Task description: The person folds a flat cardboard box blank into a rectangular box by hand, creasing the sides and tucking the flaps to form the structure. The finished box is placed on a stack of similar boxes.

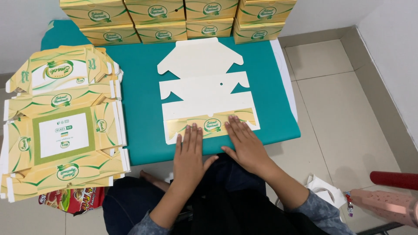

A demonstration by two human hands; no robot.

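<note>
A flat white cardboard box blank [204, 87] lies unfolded on the teal table [139, 82], its near flap folded over to show a yellow and green printed side. My left hand [189, 154] presses flat on the left of that folded flap, fingers together and extended. My right hand [244, 141] presses flat on the right of it, beside a round green emblem. Neither hand holds anything.
A stack of unfolded yellow box blanks [63, 126] covers the table's left side. Several assembled yellow boxes [178, 19] are stacked along the far edge against the wall. A red snack bag [72, 200] lies lower left. Pink and red objects [392, 196] sit on the tiled floor at right.
</note>
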